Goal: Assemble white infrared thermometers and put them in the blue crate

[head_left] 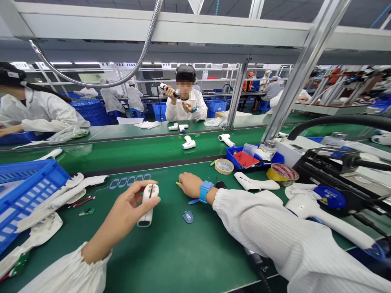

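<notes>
Head view over a green rubber bench mat point(171, 260). At the near left stands a blue lattice-walled plastic crate point(27, 195), its contents hard to make out, with long white plastic shell halves point(58, 199) lying against its side. Farther right, a shallow blue plastic tray point(229, 154) holds a red card point(246, 159) and a clear plastic bag point(249, 149).

The left hand point(128, 207) pinches a white plastic handheld housing point(148, 204) between thumb and fingertips, holding it upright above the middle of the mat. The right hand point(192, 185), wearing a blue wristband point(206, 191), rests palm-down on the mat with its fingers loosely spread, gripping nothing visible. It lies just beside a tiny yellow-green piece point(177, 183) and near a small blue oval part point(188, 217).

A row of pale blue oval rings point(130, 182) lies between the shell halves and the hands. A yellow-and-red tape roll point(282, 174) sits at the right, just beside the tray.

Beyond the bench, a green conveyor belt point(137, 152) carries white handheld devices point(188, 142). Across it, a co-worker in a white coat point(186, 108) raises a dark-tipped tool. Stacked blue crates point(216, 106) and more white-coated workers fill the brightly lit hall.
</notes>
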`<control>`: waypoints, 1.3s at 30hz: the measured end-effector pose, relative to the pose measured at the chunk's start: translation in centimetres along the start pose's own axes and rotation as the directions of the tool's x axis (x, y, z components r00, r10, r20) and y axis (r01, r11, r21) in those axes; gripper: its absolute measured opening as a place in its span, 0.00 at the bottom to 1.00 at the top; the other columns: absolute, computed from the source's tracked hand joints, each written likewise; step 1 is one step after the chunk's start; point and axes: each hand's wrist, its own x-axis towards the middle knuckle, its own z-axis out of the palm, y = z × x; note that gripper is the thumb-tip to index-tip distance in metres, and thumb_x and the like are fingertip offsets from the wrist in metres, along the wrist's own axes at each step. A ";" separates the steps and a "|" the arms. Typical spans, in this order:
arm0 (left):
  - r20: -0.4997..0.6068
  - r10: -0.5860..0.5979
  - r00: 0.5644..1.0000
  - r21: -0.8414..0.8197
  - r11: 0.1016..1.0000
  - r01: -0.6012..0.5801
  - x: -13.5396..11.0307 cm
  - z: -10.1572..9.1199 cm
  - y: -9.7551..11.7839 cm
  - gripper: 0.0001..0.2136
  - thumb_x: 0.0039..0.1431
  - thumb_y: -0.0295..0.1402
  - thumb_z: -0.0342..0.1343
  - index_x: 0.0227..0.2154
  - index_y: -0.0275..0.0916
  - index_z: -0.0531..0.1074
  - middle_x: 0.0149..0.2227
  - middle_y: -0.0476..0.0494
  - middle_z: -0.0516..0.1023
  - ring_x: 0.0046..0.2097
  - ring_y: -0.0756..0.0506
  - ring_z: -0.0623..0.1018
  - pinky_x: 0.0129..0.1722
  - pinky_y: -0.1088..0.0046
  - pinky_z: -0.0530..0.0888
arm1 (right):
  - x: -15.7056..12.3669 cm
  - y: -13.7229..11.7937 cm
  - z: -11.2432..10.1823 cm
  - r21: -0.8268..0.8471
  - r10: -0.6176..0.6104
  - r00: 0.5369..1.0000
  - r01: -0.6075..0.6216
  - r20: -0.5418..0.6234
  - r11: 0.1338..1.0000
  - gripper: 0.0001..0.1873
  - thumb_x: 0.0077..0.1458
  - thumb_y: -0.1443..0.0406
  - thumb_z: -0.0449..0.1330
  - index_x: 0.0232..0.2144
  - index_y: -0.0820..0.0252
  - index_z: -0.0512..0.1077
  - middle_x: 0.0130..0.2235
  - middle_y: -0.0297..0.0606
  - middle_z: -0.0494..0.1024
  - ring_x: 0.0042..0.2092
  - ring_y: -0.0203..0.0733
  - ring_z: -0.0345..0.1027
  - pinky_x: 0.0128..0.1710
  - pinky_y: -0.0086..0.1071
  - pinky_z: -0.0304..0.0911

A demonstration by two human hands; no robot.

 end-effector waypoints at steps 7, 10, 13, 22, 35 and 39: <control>-0.099 -0.045 0.994 -0.136 0.990 0.032 -2.4 0.5 -0.8 0.21 0.45 0.43 0.60 0.43 0.43 0.67 0.42 0.46 0.73 0.43 0.46 0.73 0.40 0.76 0.73 | -0.5 3.3 -3.8 -0.074 0.159 0.978 -0.170 -0.139 0.983 0.13 0.56 0.67 0.56 0.43 0.68 0.66 0.45 0.47 0.69 0.47 0.47 0.64 0.47 0.47 0.61; -0.111 -0.039 0.993 -0.094 0.995 0.028 -2.9 0.9 -0.9 0.20 0.46 0.43 0.59 0.43 0.44 0.66 0.44 0.46 0.71 0.46 0.45 0.72 0.38 0.77 0.74 | -3.4 0.4 -4.9 -0.007 -0.034 0.987 0.033 -0.159 0.999 0.17 0.56 0.62 0.56 0.47 0.63 0.64 0.46 0.45 0.69 0.49 0.43 0.63 0.49 0.37 0.60; -0.126 -0.019 0.992 -0.061 0.998 0.011 -3.3 1.1 -1.3 0.21 0.45 0.43 0.60 0.42 0.45 0.64 0.44 0.46 0.71 0.47 0.45 0.73 0.41 0.76 0.75 | -6.9 -3.8 -4.8 0.165 -0.406 0.888 0.443 -0.216 0.881 0.28 0.49 0.57 0.61 0.51 0.57 0.60 0.50 0.37 0.67 0.52 0.37 0.59 0.52 0.28 0.57; -0.063 0.187 0.980 0.132 0.975 -0.178 -5.1 0.2 -2.2 0.22 0.48 0.40 0.59 0.46 0.47 0.59 0.45 0.43 0.73 0.47 0.43 0.75 0.45 0.71 0.75 | -9.0 -7.5 -2.5 0.142 -0.559 0.677 0.688 -0.479 0.712 0.19 0.56 0.66 0.53 0.50 0.64 0.58 0.52 0.45 0.67 0.52 0.40 0.60 0.49 0.35 0.60; 0.176 0.537 0.825 0.605 0.602 -0.521 -7.6 -1.7 -1.5 0.23 0.46 0.43 0.60 0.46 0.48 0.61 0.38 0.53 0.79 0.37 0.50 0.79 0.38 0.84 0.74 | -9.8 -8.5 -3.6 -0.131 -0.757 0.501 0.792 -0.420 0.596 0.09 0.58 0.65 0.53 0.33 0.66 0.69 0.38 0.40 0.75 0.36 0.37 0.64 0.33 0.31 0.62; 0.262 0.661 0.703 0.567 0.483 -0.667 -7.2 -1.5 -0.4 0.12 0.50 0.43 0.57 0.36 0.43 0.68 0.34 0.50 0.80 0.33 0.51 0.79 0.35 0.86 0.74 | -10.2 -8.8 -3.6 -0.129 -0.766 0.510 0.794 -0.392 0.594 0.09 0.59 0.67 0.51 0.31 0.66 0.70 0.32 0.39 0.74 0.31 0.37 0.62 0.29 0.31 0.60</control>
